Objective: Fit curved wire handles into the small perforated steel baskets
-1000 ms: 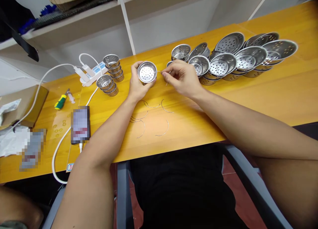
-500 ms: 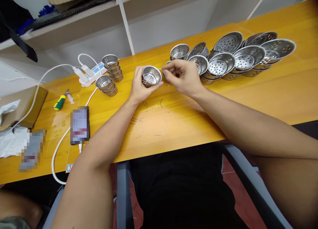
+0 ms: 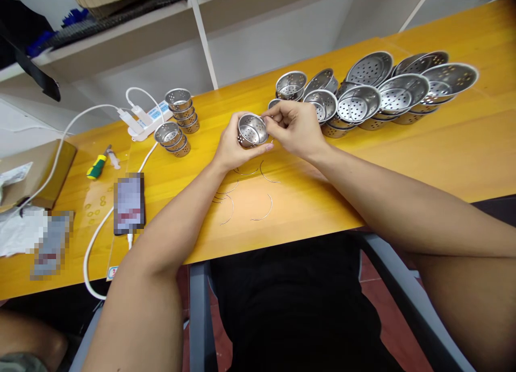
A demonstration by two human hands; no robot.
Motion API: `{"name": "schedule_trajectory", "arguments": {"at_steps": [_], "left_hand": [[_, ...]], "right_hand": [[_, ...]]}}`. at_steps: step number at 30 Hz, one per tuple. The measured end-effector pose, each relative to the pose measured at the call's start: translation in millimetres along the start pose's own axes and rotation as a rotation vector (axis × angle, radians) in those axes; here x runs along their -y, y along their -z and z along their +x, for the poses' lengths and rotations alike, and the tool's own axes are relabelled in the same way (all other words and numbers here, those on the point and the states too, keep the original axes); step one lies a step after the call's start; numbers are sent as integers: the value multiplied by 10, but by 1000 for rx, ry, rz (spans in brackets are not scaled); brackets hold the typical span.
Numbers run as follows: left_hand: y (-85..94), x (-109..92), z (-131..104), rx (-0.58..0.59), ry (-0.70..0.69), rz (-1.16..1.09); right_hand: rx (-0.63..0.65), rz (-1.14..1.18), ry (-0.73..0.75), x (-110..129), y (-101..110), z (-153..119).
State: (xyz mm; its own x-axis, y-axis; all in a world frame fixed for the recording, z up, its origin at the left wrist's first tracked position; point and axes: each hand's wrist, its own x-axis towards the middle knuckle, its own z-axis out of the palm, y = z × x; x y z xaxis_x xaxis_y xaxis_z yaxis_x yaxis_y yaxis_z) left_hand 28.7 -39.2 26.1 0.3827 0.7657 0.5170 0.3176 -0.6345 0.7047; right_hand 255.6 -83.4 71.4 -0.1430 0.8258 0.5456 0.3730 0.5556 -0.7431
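Note:
My left hand (image 3: 231, 146) is wrapped round a small perforated metal cup (image 3: 252, 131), holding it upright with its opening tipped toward me. At the cup's right rim, my right hand (image 3: 296, 126) is closed in a pinch on a thin curved wire, mostly hidden by the fingers now. Whether the wire is hooked into the cup cannot be seen. Below the hands, several loose curved wires (image 3: 271, 206) lie on the yellow table (image 3: 314, 200).
Perforated metal cups and larger baskets (image 3: 358, 104) are stacked at the back right. Two stacks of small cups (image 3: 178, 99) stand left, by a white power strip (image 3: 149, 122). Further left are a screwdriver (image 3: 97, 166), a phone (image 3: 129, 204), a white cable (image 3: 86, 259) and a cardboard box (image 3: 38, 173).
My left hand has brought the cup slightly right and down, against the right fingertips. The wire that showed between fingers and rim is now mostly covered.

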Motion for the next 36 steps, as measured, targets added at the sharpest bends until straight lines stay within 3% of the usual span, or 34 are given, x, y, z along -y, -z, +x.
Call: {"name": "schedule_trajectory", "arguments": {"at_steps": [11,19,26,36], "left_hand": [[-23,1,-11,-16,-21,40],[-61,62,-22,-23,-81,14],[1,149,-8,-33,-149,-53],[-24,147,34,-19,-180,-1]], "right_hand": [[-10,2,-11,-50,-10,-3],[-68,123,78,-137,-82,20],[304,420,65,-1,123,104],[274,467,19,24,112,121]]}}
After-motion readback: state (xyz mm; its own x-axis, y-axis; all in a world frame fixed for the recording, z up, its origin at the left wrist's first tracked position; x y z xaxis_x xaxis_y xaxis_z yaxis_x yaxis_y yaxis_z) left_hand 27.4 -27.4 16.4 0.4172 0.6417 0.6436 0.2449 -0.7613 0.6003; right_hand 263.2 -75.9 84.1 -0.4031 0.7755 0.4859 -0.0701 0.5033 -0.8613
